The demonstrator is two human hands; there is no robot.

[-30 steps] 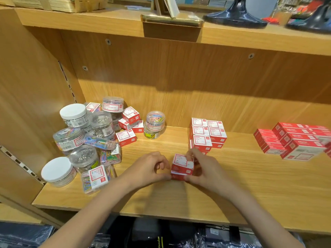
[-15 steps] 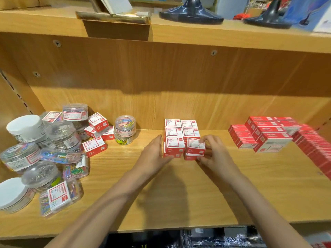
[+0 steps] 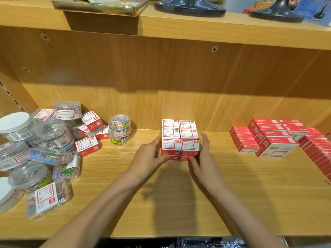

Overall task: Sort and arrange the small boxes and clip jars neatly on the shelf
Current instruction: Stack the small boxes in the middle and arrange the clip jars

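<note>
1. The wood-grain shelf (image 3: pixel 179 203) is flat, with a matching back panel.
2. Clear round clip jars (image 3: pixel 53 133) lie heaped at its left.
3. The block of small boxes (image 3: pixel 180 138), red-and-white card cubes, stands mid-shelf, two wide, its rows running towards the back panel.
4. The left hand (image 3: pixel 148 156) and the right hand (image 3: pixel 206 158) press the block's sides with straight fingers, thumbs on its front.

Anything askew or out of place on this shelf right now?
Yes. The left pile is a jumble: clip jars lie tipped on their sides and small red-and-white boxes sit tilted among them. The centre block of boxes, squared between left hand and right hand, looks tidy.
</note>
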